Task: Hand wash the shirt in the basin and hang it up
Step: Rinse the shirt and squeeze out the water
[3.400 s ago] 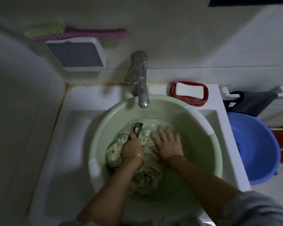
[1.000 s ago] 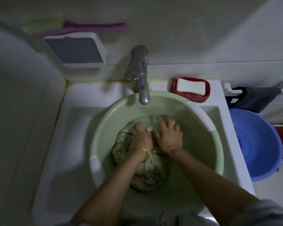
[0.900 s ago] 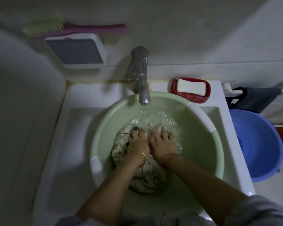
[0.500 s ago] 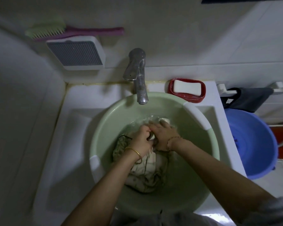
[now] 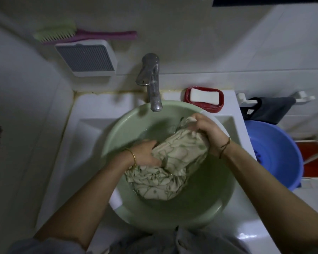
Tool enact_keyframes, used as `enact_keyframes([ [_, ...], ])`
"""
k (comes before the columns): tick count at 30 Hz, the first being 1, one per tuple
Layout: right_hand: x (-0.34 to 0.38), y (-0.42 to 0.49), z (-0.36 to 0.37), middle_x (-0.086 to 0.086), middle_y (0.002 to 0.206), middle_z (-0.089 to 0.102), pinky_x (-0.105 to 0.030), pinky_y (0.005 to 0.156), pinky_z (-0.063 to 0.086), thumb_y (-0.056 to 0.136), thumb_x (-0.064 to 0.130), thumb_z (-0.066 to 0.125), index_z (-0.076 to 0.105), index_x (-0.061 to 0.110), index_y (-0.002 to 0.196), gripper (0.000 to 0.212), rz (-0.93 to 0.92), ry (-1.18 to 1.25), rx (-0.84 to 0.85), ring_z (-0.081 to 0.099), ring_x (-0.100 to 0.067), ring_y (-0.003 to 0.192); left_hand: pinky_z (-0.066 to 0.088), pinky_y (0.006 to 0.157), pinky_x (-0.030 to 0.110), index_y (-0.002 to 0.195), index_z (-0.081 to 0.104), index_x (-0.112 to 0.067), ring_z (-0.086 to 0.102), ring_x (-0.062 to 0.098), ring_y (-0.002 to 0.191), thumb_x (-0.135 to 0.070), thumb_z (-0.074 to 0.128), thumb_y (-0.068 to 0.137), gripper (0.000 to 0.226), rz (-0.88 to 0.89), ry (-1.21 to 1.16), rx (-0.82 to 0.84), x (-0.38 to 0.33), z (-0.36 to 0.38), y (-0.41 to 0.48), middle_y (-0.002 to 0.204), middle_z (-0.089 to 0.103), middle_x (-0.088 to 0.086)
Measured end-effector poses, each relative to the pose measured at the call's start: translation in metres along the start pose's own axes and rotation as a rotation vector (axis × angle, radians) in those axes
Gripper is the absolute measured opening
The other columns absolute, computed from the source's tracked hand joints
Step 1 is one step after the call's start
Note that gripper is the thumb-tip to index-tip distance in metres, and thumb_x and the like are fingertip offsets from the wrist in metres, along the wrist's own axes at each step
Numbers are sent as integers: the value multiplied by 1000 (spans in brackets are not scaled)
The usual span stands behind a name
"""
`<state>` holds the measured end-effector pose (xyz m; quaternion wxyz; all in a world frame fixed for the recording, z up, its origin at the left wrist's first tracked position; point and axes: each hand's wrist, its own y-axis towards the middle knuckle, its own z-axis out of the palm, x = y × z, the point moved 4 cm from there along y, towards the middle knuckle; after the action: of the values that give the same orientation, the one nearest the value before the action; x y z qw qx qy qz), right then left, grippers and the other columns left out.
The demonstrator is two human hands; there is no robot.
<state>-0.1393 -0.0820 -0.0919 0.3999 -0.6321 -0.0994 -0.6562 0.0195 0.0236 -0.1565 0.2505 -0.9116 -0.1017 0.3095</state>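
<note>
Mid-wash: left hand [image 5: 147, 152] and right hand [image 5: 208, 132] both clench the wet cream leaf-print shirt [image 5: 173, 160], bunched and part-lifted over the pale green round plastic basin [image 5: 206, 213] at frame centre; rinse, wring, hang-up not yet done.

We see a dim, greyish picture. A small glare shines on the sink [image 5: 246, 235] rim, below and right of the grip; shadow fills the basin [image 5: 128, 125] beside the hands. Walls bend near the edges, and corners look soft.
</note>
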Motion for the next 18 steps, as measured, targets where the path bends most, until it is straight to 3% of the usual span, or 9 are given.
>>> enact_keyframes([
  [2,6,-2,-11,4,69,60,-28,69,44,70,25,69,59,22,72,10,-10,-505,-33,56,-14,69,51,86,32,99,53,-16,61,18,94,-44,81,57,58,-16,-155,-129,6,-18,-4,101,65,0],
  [4,4,-4,-11,-2,90,64,-27,79,42,81,25,67,65,18,93,14,50,-1046,28,57,-18,85,49,80,29,91,49,-22,58,12,86,-37,85,55,53,47,-384,-134,4,-35,-13,91,61,-5],
  [6,-5,-6,-2,-6,104,59,-25,82,41,84,25,61,63,12,108,27,115,-1309,127,54,-22,97,47,76,26,91,46,-23,55,7,82,-31,82,54,51,210,-607,-112,-10,-52,-24,88,56,-5],
  [8,-8,-7,13,-6,113,54,-29,88,44,73,30,67,55,14,120,52,79,-1174,195,53,-22,104,44,78,15,94,47,-21,53,-2,85,-7,69,62,41,374,-708,-95,-33,-65,-31,92,52,-4],
  [10,-10,-3,30,-6,114,57,-35,91,47,61,30,69,48,13,127,71,56,-748,262,56,-20,105,40,84,13,94,53,-24,54,-4,93,6,56,64,42,458,-586,-150,-51,-69,-30,97,55,-8],
  [12,-19,4,39,-7,108,63,-32,89,47,70,22,73,54,9,122,56,100,-555,251,58,-18,100,41,92,15,97,57,-25,55,2,103,10,55,69,45,460,-488,-246,-55,-63,-24,104,59,-8],
  [14,-26,13,34,-7,105,64,-28,84,45,85,19,66,60,10,113,30,88,-732,59,59,-20,98,42,99,25,108,58,-22,53,14,112,6,61,75,44,285,-343,-399,-37,-52,-17,114,58,0],
  [16,-26,12,17,-10,105,62,-34,77,47,92,16,54,53,11,107,16,108,-1072,-250,59,-25,91,43,95,35,109,58,-17,53,29,110,-13,68,74,36,-59,-61,-550,-3,-44,-16,114,58,10],
  [18,-22,5,12,-11,110,54,-35,66,46,92,10,48,42,10,115,24,137,-1317,-353,56,-25,83,46,91,37,107,58,-10,55,34,107,-30,62,78,34,-369,114,-448,21,-30,-21,114,59,16],
])
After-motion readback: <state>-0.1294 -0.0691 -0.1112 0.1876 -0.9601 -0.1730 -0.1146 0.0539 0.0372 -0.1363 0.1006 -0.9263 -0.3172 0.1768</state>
